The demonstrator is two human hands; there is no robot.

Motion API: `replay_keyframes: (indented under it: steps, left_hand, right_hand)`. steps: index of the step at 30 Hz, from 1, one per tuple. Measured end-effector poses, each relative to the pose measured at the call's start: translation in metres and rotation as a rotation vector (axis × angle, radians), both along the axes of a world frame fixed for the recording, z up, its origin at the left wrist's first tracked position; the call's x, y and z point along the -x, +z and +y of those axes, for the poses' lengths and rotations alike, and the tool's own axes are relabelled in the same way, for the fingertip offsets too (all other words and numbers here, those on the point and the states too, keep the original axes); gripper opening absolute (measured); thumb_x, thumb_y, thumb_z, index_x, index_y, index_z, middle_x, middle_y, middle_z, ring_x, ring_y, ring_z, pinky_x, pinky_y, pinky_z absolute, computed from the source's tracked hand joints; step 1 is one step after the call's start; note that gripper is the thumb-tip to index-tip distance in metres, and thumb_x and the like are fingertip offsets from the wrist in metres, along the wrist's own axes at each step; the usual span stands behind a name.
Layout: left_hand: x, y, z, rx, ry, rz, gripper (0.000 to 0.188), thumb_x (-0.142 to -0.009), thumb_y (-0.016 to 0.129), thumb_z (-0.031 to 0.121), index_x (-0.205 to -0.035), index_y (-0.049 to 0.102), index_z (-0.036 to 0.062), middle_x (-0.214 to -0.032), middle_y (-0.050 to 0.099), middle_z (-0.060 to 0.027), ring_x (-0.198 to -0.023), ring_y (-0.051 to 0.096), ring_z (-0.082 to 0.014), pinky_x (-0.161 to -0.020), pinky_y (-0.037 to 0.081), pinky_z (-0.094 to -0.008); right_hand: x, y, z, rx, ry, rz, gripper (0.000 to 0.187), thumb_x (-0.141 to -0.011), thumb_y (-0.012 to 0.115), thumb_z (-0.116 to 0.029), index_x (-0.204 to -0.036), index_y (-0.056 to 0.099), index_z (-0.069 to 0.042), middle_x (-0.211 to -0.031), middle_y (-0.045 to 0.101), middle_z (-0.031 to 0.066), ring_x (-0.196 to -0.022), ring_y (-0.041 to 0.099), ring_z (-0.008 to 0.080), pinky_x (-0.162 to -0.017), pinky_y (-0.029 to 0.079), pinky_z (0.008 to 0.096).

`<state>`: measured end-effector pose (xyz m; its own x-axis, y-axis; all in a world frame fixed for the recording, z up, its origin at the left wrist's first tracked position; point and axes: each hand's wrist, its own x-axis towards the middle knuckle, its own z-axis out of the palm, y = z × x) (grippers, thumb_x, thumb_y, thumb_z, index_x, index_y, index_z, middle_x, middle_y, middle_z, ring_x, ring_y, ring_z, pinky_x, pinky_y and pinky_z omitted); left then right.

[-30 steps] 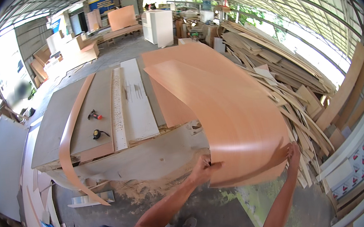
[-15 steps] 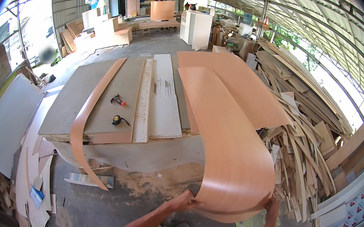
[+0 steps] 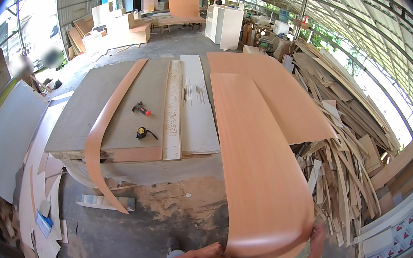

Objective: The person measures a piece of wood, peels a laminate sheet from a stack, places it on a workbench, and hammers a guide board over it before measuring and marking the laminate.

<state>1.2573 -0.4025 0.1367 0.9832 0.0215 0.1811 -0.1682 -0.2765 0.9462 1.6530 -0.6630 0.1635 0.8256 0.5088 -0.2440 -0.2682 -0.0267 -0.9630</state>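
A long, flexible orange-brown laminate sheet [image 3: 261,158] hangs off the near right of the worktable and curls up at its near end. My left hand [image 3: 211,254] grips the left edge of that end, fingers closed. On the opposite edge, my right hand [image 3: 317,235] is closed round the sheet's right side; its fingers are partly hidden. Beneath the held sheet's far part lies a wider laminate sheet [image 3: 296,111] of the same colour. Left of them on the table are a claw hammer [image 3: 141,109] and a black tape measure [image 3: 143,132].
A narrow laminate strip [image 3: 98,136] droops over the near edge of the worktable [image 3: 74,111]. Beside the sheets lie a speckled board [image 3: 171,117] and a white board [image 3: 199,124]. Offcuts [image 3: 344,174] pile up at the right; a metal channel piece [image 3: 105,202] rests on the floor.
My hands have drawn the sheet's near end closer to me, the left one most. The sheet now runs straighter, with a tighter curl at its end. The view has shifted slightly.
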Motion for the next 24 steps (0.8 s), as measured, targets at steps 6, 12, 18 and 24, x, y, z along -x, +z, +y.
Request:
replay_keyframes:
  steps: [6,12,18,24]
  left_hand:
    - [0.023,0.015,-0.005,0.175,-0.178,-0.055,0.044,-0.088,0.068,0.029,-0.111,0.062,-0.0072,-0.101,0.067,-0.0256,-0.091,0.065,-0.0301,-0.076,0.049,-0.035]
    - [0.022,0.003,0.053,1.347,-0.034,0.049,0.042,-0.093,0.057,0.027,-0.127,0.059,0.0034,-0.12,0.065,-0.006,-0.109,0.06,-0.021,-0.095,0.046,-0.0375]
    - [-0.028,0.097,0.17,1.607,0.302,0.043,0.057,-0.093,0.052,0.046,-0.132,0.052,0.0045,-0.122,0.061,-0.0098,-0.108,0.059,-0.0245,-0.09,0.05,-0.0412]
    - [-0.062,0.154,0.202,1.391,0.384,0.037,0.061,-0.093,0.052,0.05,-0.132,0.05,0.0032,-0.125,0.059,-0.012,-0.112,0.058,-0.0251,-0.093,0.048,-0.0428]
  right_hand:
    - [0.031,0.054,0.06,0.04,-0.217,-0.199,0.043,-0.098,0.053,-0.037,-0.102,0.068,0.003,-0.082,0.066,0.0029,-0.069,0.053,0.0109,-0.064,0.04,0.0258]
    - [0.053,0.066,0.043,0.41,-0.277,-0.576,0.042,-0.098,0.056,-0.037,-0.108,0.065,0.003,-0.087,0.06,0.0055,-0.087,0.056,0.0166,-0.081,0.043,0.0306]
    - [0.098,0.077,0.03,0.35,-0.486,-0.613,0.051,-0.098,0.055,-0.041,-0.116,0.061,0.006,-0.111,0.051,0.0129,-0.106,0.05,0.0227,-0.097,0.037,0.0336]
    - [0.122,0.073,-0.015,0.377,-0.583,-0.617,0.053,-0.096,0.058,-0.042,-0.118,0.06,0.007,-0.114,0.049,0.0125,-0.108,0.048,0.023,-0.097,0.037,0.0348]
